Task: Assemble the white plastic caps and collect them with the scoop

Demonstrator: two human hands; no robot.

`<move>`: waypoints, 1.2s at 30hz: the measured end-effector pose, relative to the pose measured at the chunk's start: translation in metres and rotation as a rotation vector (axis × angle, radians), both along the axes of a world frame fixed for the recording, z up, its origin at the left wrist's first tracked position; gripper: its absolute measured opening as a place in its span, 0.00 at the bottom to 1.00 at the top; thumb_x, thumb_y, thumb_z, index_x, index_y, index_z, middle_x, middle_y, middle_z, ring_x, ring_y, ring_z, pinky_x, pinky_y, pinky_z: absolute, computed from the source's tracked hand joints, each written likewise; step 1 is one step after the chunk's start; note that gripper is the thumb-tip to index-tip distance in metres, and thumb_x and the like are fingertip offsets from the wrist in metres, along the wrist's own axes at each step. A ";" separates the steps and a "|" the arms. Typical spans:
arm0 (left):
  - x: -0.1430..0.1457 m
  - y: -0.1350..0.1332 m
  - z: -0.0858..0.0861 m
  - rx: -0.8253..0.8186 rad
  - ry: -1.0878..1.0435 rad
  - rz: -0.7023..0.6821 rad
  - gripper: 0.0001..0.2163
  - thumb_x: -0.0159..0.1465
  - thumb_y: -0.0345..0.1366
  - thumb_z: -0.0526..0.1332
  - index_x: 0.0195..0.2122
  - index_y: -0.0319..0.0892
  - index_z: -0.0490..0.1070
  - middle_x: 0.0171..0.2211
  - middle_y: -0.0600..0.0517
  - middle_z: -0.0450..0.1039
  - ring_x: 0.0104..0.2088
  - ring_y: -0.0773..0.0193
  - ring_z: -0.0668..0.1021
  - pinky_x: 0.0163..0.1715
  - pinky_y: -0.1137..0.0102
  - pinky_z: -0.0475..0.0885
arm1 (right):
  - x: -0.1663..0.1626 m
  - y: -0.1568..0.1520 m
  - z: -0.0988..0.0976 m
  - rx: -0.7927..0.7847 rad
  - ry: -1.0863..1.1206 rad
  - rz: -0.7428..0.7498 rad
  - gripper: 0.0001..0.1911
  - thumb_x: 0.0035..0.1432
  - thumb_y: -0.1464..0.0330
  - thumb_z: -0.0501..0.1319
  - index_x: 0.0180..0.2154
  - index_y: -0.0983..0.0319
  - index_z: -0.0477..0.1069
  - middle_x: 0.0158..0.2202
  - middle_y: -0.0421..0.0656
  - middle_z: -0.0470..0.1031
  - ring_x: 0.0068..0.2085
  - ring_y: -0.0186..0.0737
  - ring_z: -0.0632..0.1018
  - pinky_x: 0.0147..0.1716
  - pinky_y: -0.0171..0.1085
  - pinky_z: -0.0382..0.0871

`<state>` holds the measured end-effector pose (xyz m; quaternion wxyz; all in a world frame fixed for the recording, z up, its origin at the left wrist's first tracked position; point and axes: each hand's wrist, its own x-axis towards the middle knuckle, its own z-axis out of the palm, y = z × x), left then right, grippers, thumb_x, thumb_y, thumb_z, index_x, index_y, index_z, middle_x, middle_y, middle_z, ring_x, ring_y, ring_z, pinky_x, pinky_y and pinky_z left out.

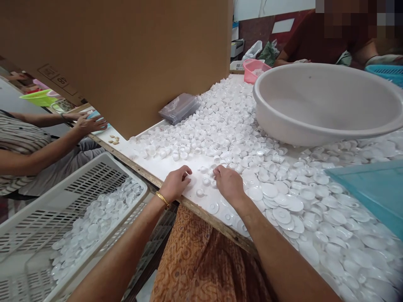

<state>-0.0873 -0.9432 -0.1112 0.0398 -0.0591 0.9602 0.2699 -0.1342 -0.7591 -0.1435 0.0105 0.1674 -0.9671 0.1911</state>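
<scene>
Close to the table's front edge, my left hand is curled loosely, thumb and forefinger apart, beside small white pieces. My right hand is closed, its fingertips pinched together among the small white toy cups; what they hold, if anything, is too small to make out. Between the hands a few cups stand apart from the heap. Flat white toy saucers overlap in a pile to the right of my right hand, and another saucer lies near the wooden edge.
Many white pieces cover the table. A large whitish basin stands on them, near a teal lid-like sheet. A cardboard box blocks the back left. Lower left, a white crate holds more pieces. Two other people sit nearby.
</scene>
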 end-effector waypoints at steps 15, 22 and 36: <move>-0.058 0.020 -0.024 0.777 -0.003 0.222 0.07 0.48 0.26 0.62 0.30 0.34 0.69 0.16 0.57 0.65 0.15 0.74 0.67 0.18 0.77 0.64 | 0.008 0.004 -0.002 -0.199 0.191 0.093 0.13 0.60 0.69 0.50 0.44 0.59 0.68 0.40 0.43 0.71 0.39 0.37 0.71 0.38 0.34 0.61; -0.058 0.016 -0.022 0.712 -0.081 0.196 0.06 0.49 0.27 0.63 0.28 0.35 0.69 0.14 0.58 0.64 0.15 0.74 0.65 0.13 0.79 0.60 | 0.009 -0.004 0.001 -0.105 0.200 0.262 0.18 0.61 0.67 0.50 0.51 0.58 0.66 0.49 0.43 0.69 0.46 0.42 0.65 0.44 0.40 0.60; -0.063 0.024 -0.010 0.836 -0.192 0.168 0.08 0.50 0.28 0.65 0.28 0.35 0.66 0.14 0.57 0.64 0.15 0.74 0.67 0.14 0.78 0.63 | 0.008 -0.004 -0.004 -0.081 0.195 0.230 0.19 0.62 0.67 0.47 0.52 0.63 0.65 0.53 0.46 0.67 0.48 0.42 0.65 0.44 0.42 0.56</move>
